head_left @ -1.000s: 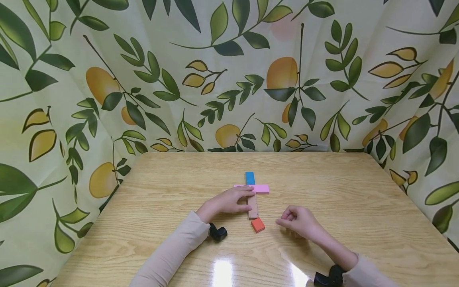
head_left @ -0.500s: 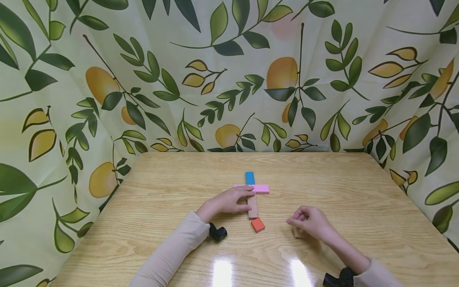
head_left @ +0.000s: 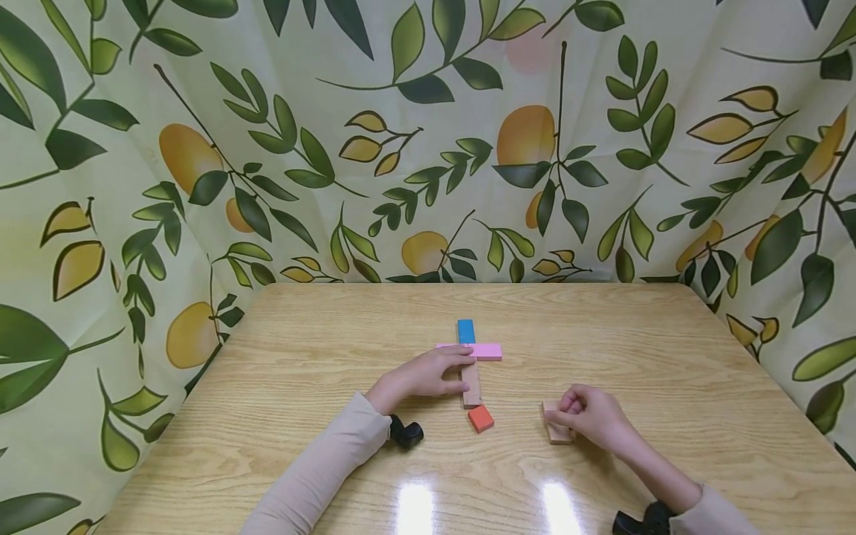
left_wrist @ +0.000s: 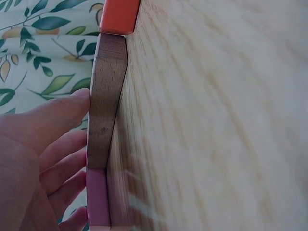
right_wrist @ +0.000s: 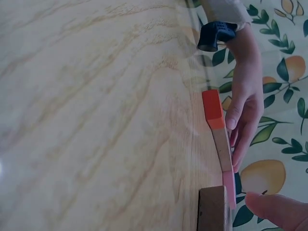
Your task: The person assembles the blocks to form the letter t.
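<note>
My left hand (head_left: 428, 374) rests over a row of flat blocks. Its thumb lies at a plain wooden block (left_wrist: 106, 101), and its fingers reach across the pink block (head_left: 488, 352). Beyond the pink stands a blue block (head_left: 466, 331). At the wooden block's near end lies a red-orange block (head_left: 481, 418), slightly turned. To the right, my right hand (head_left: 595, 420) hovers over another wooden block (head_left: 556, 433), partly covering it in the head view. From the right wrist, the thumb (right_wrist: 279, 209) shows a gap to that block; its other fingers are hidden there.
The wood-grain table (head_left: 321, 319) carries all the blocks. A cloth printed with leaves and fruit (head_left: 428, 148) hangs behind and along both sides. Black wrist cameras sit at the left wrist (head_left: 406, 433) and right wrist (head_left: 642, 520).
My right hand has shifted to the right, and the wooden block beneath it has come into view. The left hand and the row of blocks have stayed put.
</note>
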`<state>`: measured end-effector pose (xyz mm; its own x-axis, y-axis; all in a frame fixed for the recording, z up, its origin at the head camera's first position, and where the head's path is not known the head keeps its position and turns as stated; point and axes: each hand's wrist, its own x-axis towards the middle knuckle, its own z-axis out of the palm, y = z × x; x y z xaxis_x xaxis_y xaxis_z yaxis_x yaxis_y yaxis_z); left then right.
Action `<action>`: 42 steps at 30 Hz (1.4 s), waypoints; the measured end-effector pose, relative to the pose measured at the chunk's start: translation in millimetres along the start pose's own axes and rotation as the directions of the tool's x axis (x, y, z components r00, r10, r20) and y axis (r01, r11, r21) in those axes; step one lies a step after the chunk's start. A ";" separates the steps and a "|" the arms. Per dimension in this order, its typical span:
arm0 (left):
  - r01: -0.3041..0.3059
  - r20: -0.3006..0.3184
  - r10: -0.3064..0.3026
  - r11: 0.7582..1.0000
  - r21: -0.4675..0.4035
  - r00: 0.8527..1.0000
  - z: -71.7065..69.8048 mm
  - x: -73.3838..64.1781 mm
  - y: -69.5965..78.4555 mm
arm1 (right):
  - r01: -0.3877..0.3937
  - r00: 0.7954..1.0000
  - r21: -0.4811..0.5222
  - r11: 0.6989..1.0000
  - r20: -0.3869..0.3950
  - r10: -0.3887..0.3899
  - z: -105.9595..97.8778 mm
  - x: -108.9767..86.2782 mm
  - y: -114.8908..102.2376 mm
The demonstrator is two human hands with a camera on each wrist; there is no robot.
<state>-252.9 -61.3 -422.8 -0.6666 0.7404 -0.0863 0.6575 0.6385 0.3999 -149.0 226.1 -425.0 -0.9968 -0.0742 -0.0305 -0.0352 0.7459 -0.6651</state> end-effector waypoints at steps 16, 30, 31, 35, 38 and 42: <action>-0.009 0.004 0.009 1.000 -0.012 1.000 -0.9 -0.3 -0.1 | -0.036 0.999 0.006 0.999 0.034 0.036 1.7 -2.2 9.2; -0.002 0.002 0.002 1.000 -0.019 1.000 -0.2 -0.5 -0.2 | -0.008 0.999 0.027 1.000 0.040 0.007 3.1 2.1 9.8; 0.001 0.003 -0.001 1.000 -0.021 1.000 -0.1 -0.4 -0.3 | -0.005 0.999 0.030 1.000 0.043 0.004 3.1 2.1 9.7; 0.010 0.009 -0.010 1.000 -0.014 1.000 0.7 0.5 -0.9 | 0.000 0.999 0.042 0.999 0.053 -0.003 2.8 2.5 9.5; 0.012 0.010 -0.012 1.000 -0.004 1.000 1.1 0.8 -1.2 | -0.006 0.998 0.046 0.999 0.060 0.003 2.6 3.2 9.0; 0.007 0.005 -0.007 1.000 -0.009 1.000 0.7 0.1 -0.8 | -0.026 0.997 0.045 0.999 0.069 0.023 2.6 4.6 7.7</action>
<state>-253.3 -61.6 -423.7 -0.6691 0.7372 -0.0938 0.6498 0.6416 0.4076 -153.7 229.7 -432.2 -0.9900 -0.1026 -0.0966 -0.0062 0.7168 -0.6972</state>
